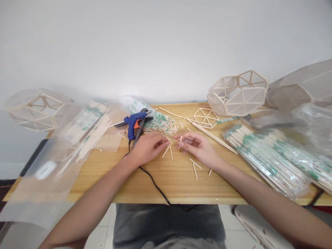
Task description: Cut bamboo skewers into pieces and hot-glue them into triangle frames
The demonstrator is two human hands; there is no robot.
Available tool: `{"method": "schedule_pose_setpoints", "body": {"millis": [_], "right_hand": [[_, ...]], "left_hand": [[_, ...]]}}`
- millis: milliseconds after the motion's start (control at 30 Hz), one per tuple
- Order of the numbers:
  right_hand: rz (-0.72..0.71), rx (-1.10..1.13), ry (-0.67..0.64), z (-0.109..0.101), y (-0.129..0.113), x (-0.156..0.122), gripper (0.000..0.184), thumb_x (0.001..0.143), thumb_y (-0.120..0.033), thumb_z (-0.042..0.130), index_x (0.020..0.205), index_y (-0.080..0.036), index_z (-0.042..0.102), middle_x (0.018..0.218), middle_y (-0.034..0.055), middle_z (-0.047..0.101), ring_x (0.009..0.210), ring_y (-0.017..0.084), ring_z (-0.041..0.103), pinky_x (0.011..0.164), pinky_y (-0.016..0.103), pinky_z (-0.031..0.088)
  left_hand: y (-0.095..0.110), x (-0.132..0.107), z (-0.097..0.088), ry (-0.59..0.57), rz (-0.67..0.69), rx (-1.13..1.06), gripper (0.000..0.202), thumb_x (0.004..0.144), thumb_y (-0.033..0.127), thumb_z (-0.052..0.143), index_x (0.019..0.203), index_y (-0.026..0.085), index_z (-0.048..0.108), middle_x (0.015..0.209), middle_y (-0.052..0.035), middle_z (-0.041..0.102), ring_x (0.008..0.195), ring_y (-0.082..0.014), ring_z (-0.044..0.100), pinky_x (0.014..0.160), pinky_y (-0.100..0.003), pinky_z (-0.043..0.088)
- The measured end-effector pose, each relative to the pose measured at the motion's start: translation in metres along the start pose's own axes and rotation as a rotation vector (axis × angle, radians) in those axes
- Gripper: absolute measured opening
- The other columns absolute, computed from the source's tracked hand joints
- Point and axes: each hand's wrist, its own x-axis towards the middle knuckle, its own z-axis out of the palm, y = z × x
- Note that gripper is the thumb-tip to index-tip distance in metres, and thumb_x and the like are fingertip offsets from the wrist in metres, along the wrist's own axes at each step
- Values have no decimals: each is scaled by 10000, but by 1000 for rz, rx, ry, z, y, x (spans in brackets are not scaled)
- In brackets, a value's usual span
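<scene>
My left hand rests low over the table, thumb and fingertips pressed together. They meet at the top of two short wooden sticks that form a V; whether they grip these or something smaller is hidden. A short wooden stick stands upright in the pinch of my right hand. Closer to me, another pair of short sticks lies at an angle, and one more stick pokes out beside my right wrist. Behind my left hand is a blue hot glue gun with an orange trigger.
Cut stick pieces spill from a plastic bag. A flat hexagonal stick frame lies behind my right hand. Panelled stick structures stand at the back. Packs of sticks lie right; a black cable crosses the table.
</scene>
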Motion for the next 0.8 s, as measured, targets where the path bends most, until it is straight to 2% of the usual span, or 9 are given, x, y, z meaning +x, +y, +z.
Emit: {"method": "schedule_pose_setpoints", "body": {"millis": [800], "right_hand": [[-2, -17, 7, -1, -1, 0, 384, 752, -527, 871, 882, -222, 676, 1120, 77, 788, 803, 180, 726, 682, 321, 605]], "left_hand": [[0, 0, -4, 36, 61, 65, 146, 1021, 284, 625, 975, 203, 737, 820, -8, 704, 743, -126, 653, 682, -237, 488]]}}
